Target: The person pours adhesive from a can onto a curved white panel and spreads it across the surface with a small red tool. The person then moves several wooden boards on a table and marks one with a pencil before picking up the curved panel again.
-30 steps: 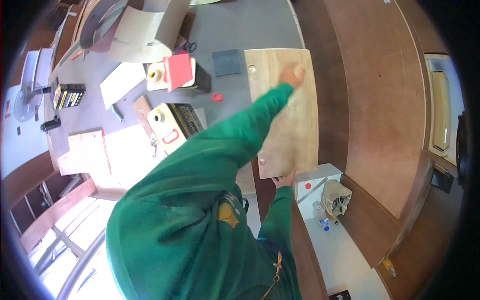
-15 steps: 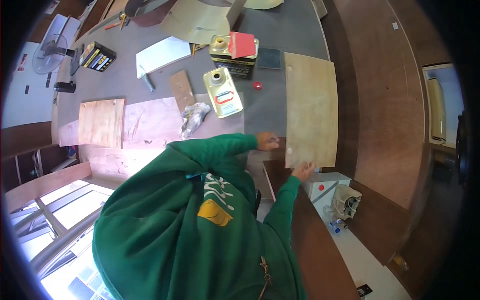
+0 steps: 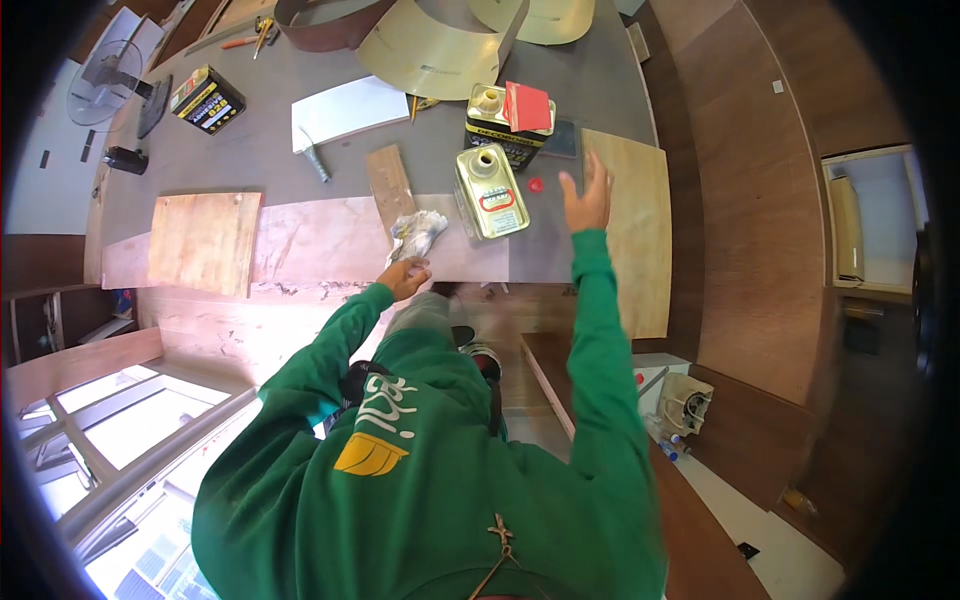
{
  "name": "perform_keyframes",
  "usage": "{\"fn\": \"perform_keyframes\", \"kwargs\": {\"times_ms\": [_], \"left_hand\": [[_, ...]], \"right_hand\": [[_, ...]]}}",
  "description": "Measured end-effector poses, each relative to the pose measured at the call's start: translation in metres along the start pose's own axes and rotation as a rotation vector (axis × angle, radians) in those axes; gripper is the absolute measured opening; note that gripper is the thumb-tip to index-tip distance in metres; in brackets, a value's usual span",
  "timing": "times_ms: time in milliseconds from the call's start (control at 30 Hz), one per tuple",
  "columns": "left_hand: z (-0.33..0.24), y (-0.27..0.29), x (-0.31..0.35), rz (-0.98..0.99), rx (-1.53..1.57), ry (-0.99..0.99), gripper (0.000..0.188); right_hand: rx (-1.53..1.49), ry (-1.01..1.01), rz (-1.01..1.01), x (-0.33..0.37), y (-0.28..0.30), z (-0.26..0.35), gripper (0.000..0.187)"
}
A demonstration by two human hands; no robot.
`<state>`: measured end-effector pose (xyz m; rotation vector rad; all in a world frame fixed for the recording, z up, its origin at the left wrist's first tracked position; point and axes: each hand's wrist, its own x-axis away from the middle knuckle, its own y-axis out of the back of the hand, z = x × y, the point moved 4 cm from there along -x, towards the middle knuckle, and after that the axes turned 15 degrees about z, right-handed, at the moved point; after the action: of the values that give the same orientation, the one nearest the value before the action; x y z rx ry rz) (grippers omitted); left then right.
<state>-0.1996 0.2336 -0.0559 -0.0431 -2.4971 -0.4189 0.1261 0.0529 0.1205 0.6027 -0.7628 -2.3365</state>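
Note:
My left hand (image 3: 405, 279) is at the near edge of the table, its curled fingers closed at the near end of a crumpled, stained whitish rag (image 3: 420, 232). The rag lies against the near end of a narrow brown wood strip (image 3: 389, 182). My right hand (image 3: 590, 198) is raised over the left edge of a long pale plywood board (image 3: 640, 230), fingers spread and holding nothing. Between the hands stands a gold metal can (image 3: 492, 205) with an uncapped spout. A small red cap (image 3: 536, 185) lies to its right.
Behind the gold can stands a black-and-gold can (image 3: 505, 145) with a red pad (image 3: 527, 106) on top. Further left are a white panel (image 3: 350, 112), a knife-like tool (image 3: 316, 160), a square plywood piece (image 3: 205, 243) and a black can (image 3: 210, 100). Curved pale sheets (image 3: 435, 55) lie at the back.
My left hand has moved left from beside the plywood board to the rag. My right hand has left the board's near edge and risen forward, opening. The view has shifted slightly.

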Motion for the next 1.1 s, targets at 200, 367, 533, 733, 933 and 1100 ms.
{"fn": "perform_keyframes", "kwargs": {"times_ms": [200, 367, 533, 733, 933, 1100], "left_hand": [[0.011, 0.007, -0.007, -0.033, 0.184, -0.087, 0.048], [0.069, 0.048, 0.008, -0.251, 0.420, -0.089, 0.042], [0.130, 0.100, 0.040, -0.446, 0.278, 0.015, 0.041], [0.155, 0.127, 0.060, -0.527, 0.330, 0.101, 0.042], [0.162, 0.083, 0.089, -0.558, 0.482, 0.044, 0.040], [0.180, 0.011, 0.152, -0.590, 0.487, 0.273, 0.046]], "right_hand": [[0.486, 0.120, 0.449, -0.123, -0.013, -0.015, 0.105], [0.262, 0.067, 0.708, -0.167, -0.050, -0.054, 0.136], [0.002, 0.035, 0.692, -0.161, -0.074, -0.062, 0.137], [-0.016, 0.041, 0.561, -0.148, -0.070, -0.049, 0.128], [0.055, 0.272, 0.384, -0.159, -0.045, -0.028, 0.115], [0.255, 0.342, 0.431, -0.161, 0.008, 0.022, 0.107]]}}
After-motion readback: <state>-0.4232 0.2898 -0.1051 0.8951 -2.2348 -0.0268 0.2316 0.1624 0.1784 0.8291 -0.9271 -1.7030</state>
